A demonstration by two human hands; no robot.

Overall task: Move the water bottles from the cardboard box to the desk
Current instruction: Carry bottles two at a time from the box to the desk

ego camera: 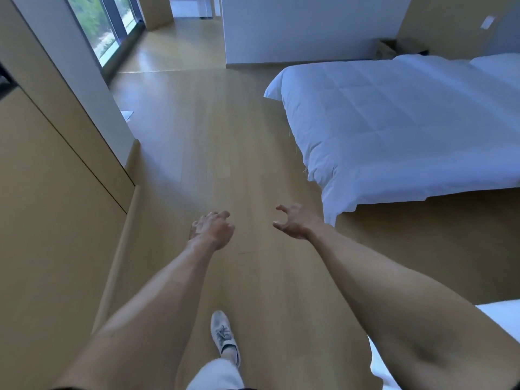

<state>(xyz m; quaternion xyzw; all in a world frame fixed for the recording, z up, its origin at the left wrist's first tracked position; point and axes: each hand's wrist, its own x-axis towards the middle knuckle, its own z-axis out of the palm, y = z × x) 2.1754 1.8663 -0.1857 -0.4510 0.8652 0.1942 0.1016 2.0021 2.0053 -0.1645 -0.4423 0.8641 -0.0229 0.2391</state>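
Note:
Both my arms reach forward over a wooden floor [213, 153]. My left hand [212, 229] hangs with its fingers loosely curled and holds nothing. My right hand [295, 222] is held out with fingers spread and bent, also holding nothing. No water bottle or desk shows in this view. A cardboard box [394, 47] seems to stand far off by the back wall, behind the bed; its contents are hidden.
A bed with a white duvet [394, 130] fills the right side. A second white bed corner [501, 313] lies at the lower right. Wooden wall panels [50, 192] run along the left, with a window [104, 21] beyond. My shoe [223, 333] is on the floor below.

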